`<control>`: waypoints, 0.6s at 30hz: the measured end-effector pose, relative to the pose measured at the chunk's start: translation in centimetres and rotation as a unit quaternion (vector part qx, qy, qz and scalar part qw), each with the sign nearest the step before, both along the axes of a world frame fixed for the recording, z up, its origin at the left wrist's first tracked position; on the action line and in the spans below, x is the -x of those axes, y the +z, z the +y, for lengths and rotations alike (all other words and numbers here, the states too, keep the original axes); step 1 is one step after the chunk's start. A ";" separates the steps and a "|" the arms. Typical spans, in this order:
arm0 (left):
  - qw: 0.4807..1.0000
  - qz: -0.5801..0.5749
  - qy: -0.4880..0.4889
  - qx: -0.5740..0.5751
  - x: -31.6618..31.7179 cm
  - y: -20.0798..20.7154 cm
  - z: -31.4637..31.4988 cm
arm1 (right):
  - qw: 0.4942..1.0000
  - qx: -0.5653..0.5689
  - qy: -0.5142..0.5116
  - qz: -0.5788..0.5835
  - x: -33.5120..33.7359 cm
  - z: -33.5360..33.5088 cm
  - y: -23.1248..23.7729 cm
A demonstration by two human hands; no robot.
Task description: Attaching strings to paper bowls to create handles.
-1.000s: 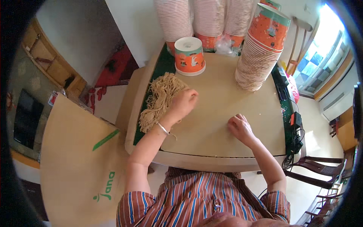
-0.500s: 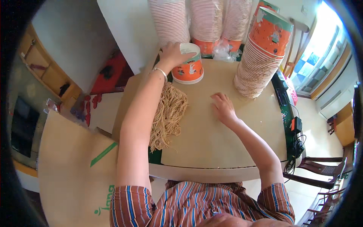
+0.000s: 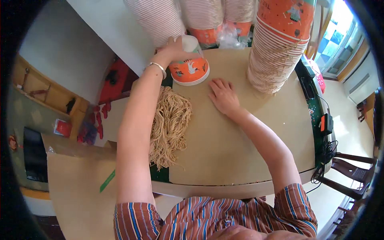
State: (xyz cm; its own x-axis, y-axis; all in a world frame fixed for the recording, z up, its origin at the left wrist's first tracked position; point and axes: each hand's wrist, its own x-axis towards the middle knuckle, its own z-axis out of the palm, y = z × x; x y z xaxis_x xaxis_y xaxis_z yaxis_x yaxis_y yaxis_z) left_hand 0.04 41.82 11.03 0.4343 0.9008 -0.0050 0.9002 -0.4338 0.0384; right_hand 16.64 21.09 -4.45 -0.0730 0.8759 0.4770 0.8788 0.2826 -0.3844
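My left hand [image 3: 173, 51] is wrapped round the left side of an orange and green paper bucket [image 3: 191, 70], its thumb across the bucket's near side. The bucket is upside down on the tabletop, white rim at the bottom, partly hidden by the hand. Below it lies a loose bundle of tan string [image 3: 172, 124], partly under my left forearm. Palm down on the tabletop, my right hand [image 3: 225, 98] is empty, with its fingers spread. A tall stack of upside-down orange buckets [image 3: 274, 56] rises to its right, string ends showing between the rims.
Plastic-wrapped bucket stacks [image 3: 202, 16] stand along the back of the brown-covered table [image 3: 240, 160]. Black cables and an adapter [image 3: 326, 124] lie at its right edge. A dark chair [image 3: 352, 172] is beyond that. A large cardboard box [image 3: 80, 200] stands at the left.
The view has shifted a little. My right hand has moved slightly toward the bucket and now lies flatter. The left hand stays at the bucket.
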 end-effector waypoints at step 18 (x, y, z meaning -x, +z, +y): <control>0.942 -0.313 -0.087 0.082 -0.9 3.7 -11.2 | 0.608 0.170 0.138 0.763 -3.9 -1.7 1.5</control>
State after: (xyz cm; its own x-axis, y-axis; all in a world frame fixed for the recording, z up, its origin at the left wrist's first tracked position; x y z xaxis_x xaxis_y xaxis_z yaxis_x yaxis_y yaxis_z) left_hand 0.93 30.57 14.73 0.5393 0.8252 0.1679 0.5944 -0.5143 0.6182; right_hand 20.55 19.39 -2.95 0.0615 0.9976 -0.0310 -0.6370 0.0154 -0.7707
